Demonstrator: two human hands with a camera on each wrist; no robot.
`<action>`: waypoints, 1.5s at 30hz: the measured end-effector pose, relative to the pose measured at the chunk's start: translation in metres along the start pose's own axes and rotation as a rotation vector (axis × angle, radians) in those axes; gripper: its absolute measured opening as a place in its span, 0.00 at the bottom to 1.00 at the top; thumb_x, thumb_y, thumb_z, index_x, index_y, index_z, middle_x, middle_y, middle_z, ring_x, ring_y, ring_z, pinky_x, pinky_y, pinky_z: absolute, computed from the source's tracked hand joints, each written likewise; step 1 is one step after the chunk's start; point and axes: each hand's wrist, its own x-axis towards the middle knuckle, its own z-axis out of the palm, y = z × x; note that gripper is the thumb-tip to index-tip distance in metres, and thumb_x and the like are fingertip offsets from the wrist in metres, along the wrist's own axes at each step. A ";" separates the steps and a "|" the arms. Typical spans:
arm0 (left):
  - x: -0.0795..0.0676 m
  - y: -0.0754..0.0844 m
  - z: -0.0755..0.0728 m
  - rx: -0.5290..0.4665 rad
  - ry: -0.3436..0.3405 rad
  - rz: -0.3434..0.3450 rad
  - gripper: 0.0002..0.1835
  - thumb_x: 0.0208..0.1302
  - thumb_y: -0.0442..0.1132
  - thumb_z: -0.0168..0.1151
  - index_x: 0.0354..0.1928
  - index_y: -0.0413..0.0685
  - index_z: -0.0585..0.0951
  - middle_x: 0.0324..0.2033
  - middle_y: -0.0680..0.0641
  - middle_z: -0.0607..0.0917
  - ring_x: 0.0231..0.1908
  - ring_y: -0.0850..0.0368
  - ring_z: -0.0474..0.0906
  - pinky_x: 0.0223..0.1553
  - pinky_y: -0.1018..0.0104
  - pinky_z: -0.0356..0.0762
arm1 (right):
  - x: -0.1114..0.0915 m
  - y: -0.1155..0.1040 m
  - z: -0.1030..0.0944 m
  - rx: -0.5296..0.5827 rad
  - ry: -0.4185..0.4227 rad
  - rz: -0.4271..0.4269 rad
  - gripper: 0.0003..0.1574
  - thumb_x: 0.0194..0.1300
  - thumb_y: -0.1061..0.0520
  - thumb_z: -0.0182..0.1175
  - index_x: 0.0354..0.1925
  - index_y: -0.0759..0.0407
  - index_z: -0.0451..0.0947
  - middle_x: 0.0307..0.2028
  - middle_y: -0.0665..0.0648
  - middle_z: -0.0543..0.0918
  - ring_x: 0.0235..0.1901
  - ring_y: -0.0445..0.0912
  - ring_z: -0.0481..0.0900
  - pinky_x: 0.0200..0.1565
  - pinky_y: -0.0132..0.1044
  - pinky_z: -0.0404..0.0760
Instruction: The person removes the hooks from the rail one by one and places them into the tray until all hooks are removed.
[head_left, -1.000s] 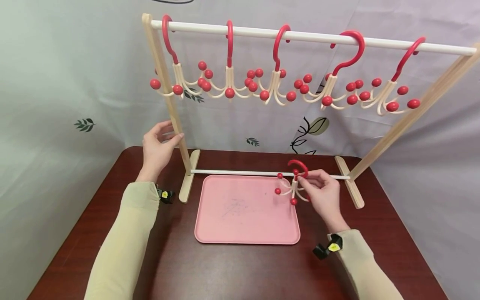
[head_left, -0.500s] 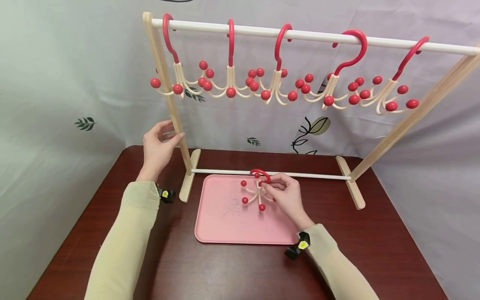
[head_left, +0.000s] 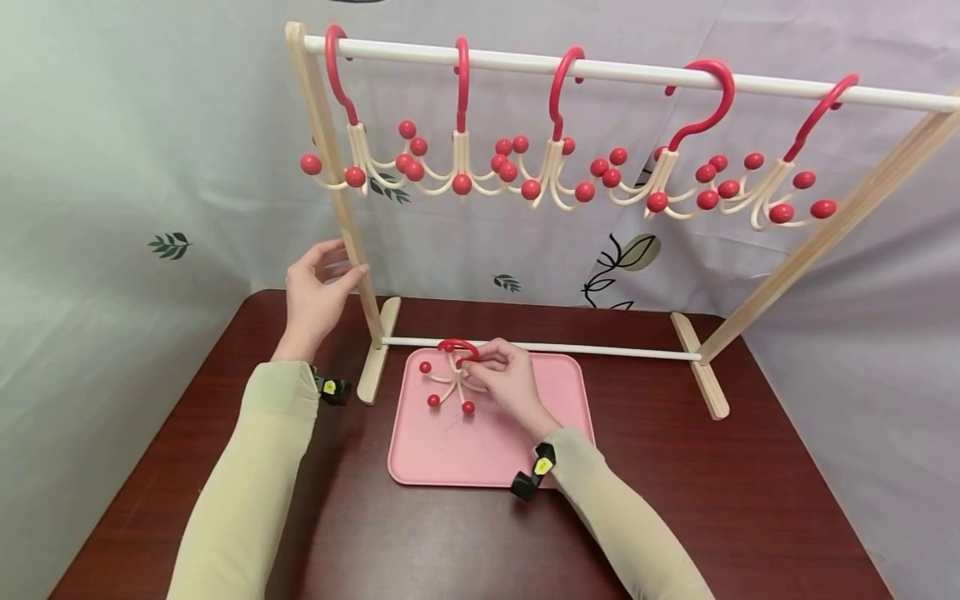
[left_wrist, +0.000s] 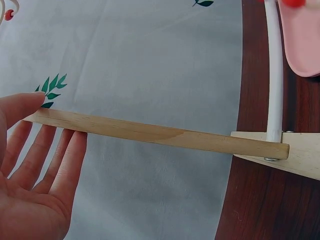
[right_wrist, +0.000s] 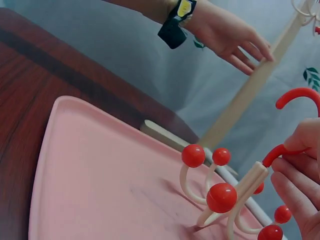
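Over the tray [right_wrist: 110,175], cream hanger [right_wrist: 245,189]; red-tipped

This looks like a curtained-off recording booth, though the kind of building around it cannot be told. Pale, wrinkled cloth [head_left: 465,242] printed with leaf sprigs [head_left: 171,246] hangs behind the dark reddish table [head_left: 675,467] and along its left and right sides; above the table, the person's wrists wear small black cameras [head_left: 523,486].
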 end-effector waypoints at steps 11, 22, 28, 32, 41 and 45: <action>-0.003 0.005 -0.002 -0.004 -0.001 -0.023 0.25 0.65 0.40 0.73 0.63 0.48 0.81 0.54 0.44 0.85 0.51 0.50 0.84 0.47 0.64 0.85 | 0.009 0.000 0.026 0.084 -0.024 0.033 0.10 0.60 0.75 0.68 0.40 0.72 0.79 0.37 0.64 0.88 0.37 0.53 0.89 0.44 0.59 0.85; -0.002 0.005 -0.002 -0.007 -0.013 -0.025 0.26 0.65 0.38 0.72 0.64 0.46 0.80 0.55 0.42 0.84 0.52 0.48 0.83 0.47 0.64 0.85 | 0.011 0.004 0.032 0.098 -0.026 0.071 0.12 0.62 0.72 0.68 0.45 0.72 0.80 0.40 0.66 0.87 0.41 0.58 0.88 0.46 0.59 0.84; -0.003 0.009 -0.001 0.003 -0.012 -0.031 0.25 0.65 0.36 0.71 0.64 0.44 0.80 0.55 0.40 0.84 0.52 0.47 0.83 0.46 0.66 0.85 | 0.010 0.004 0.029 0.065 -0.034 0.033 0.15 0.63 0.70 0.69 0.49 0.71 0.81 0.42 0.67 0.86 0.44 0.60 0.87 0.46 0.58 0.85; -0.004 0.014 0.000 0.018 -0.014 -0.039 0.25 0.66 0.34 0.69 0.64 0.40 0.79 0.56 0.37 0.83 0.53 0.43 0.82 0.48 0.64 0.85 | 0.006 0.003 0.023 -0.006 -0.043 -0.020 0.18 0.63 0.68 0.70 0.52 0.66 0.83 0.44 0.62 0.88 0.44 0.53 0.87 0.46 0.50 0.87; -0.001 0.007 -0.001 0.000 -0.011 -0.028 0.26 0.65 0.39 0.72 0.65 0.47 0.80 0.55 0.42 0.84 0.53 0.48 0.83 0.47 0.65 0.85 | -0.004 0.000 0.000 -0.056 -0.037 -0.070 0.21 0.63 0.66 0.72 0.55 0.62 0.84 0.51 0.61 0.86 0.54 0.59 0.83 0.51 0.40 0.85; -0.001 0.004 -0.001 0.001 -0.012 -0.018 0.25 0.65 0.40 0.72 0.64 0.47 0.80 0.55 0.43 0.84 0.52 0.49 0.83 0.47 0.65 0.85 | -0.008 0.000 -0.013 -0.072 -0.018 -0.080 0.22 0.62 0.67 0.72 0.55 0.65 0.83 0.53 0.64 0.84 0.55 0.59 0.82 0.54 0.36 0.82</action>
